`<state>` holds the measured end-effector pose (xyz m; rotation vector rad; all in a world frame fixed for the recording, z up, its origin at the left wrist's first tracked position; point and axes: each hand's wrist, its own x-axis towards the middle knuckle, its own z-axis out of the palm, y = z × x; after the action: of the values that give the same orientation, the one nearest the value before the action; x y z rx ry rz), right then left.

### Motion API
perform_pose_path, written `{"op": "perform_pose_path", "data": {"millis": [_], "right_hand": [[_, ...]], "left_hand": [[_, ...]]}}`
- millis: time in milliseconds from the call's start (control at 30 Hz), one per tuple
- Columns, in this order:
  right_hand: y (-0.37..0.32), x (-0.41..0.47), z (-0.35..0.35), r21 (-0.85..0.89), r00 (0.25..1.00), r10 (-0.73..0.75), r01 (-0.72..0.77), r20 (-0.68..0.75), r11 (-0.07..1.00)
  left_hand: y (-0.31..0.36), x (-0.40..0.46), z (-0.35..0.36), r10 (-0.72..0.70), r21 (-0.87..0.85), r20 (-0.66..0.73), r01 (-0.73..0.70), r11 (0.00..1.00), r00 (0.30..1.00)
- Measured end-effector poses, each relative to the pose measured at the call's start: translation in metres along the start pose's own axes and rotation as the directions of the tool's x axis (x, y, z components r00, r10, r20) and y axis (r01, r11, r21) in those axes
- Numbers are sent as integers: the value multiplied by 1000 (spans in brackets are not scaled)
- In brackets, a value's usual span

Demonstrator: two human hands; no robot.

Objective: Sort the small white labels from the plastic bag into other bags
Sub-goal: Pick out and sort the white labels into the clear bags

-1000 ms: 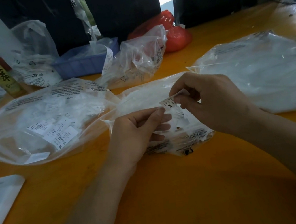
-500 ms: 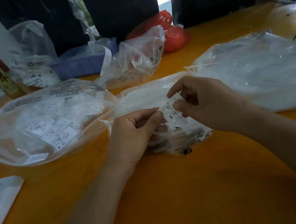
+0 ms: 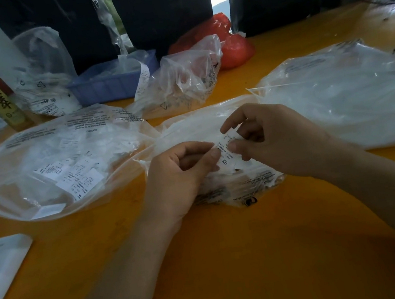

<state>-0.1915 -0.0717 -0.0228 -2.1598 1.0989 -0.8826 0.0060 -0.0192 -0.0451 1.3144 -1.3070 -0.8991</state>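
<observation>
We are working over the orange table [image 3: 233,259], clear bags spread across it. The right bag [image 3: 353,100] is lying flat and well apart; the left bag [image 3: 64,159], already holding labels marked XL, is lying just beside our left hand [image 3: 177,175]. The middle bag [image 3: 212,121] is sitting under both hands. Our right hand [image 3: 274,140] is pinching a small white label [image 3: 226,150], thumb and forefinger narrow on its upper end; left fingertips are pinching its edge too. The label is standing near upright, long axis running away from us, its size mark reading XS. We are judging it is being read; which bag takes XS we cannot tell.
</observation>
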Motion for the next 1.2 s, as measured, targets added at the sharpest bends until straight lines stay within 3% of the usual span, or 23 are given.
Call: {"op": "perform_pose_path", "data": {"millis": [200,633,867,933,1067,1133,1200], "right_hand": [[2,2,2,91,985,51,-37,-163,995],[-4,-6,14,76,1000,0,-1,3,997],[1,-1,9,173,980,56,-23,-192,985],[2,0,9,189,971,78,-35,-228,981],[1,0,5,242,945,116,-40,-307,969],[0,1,-2,224,928,116,-36,-354,974],[1,2,-10,151,913,100,-42,-395,988]], "left_hand": [[1,1,-1,-6,-70,-69,1,998,998],[-1,3,-1,-38,-149,-79,26,989,996],[-2,7,-3,-22,-204,-56,11,979,998],[-2,8,-4,23,-149,-91,-36,988,996],[1,10,-16,150,123,-238,-123,985,960],[5,15,-35,278,339,-349,-156,928,895],[7,21,-61,417,600,-408,-106,793,812]]}}
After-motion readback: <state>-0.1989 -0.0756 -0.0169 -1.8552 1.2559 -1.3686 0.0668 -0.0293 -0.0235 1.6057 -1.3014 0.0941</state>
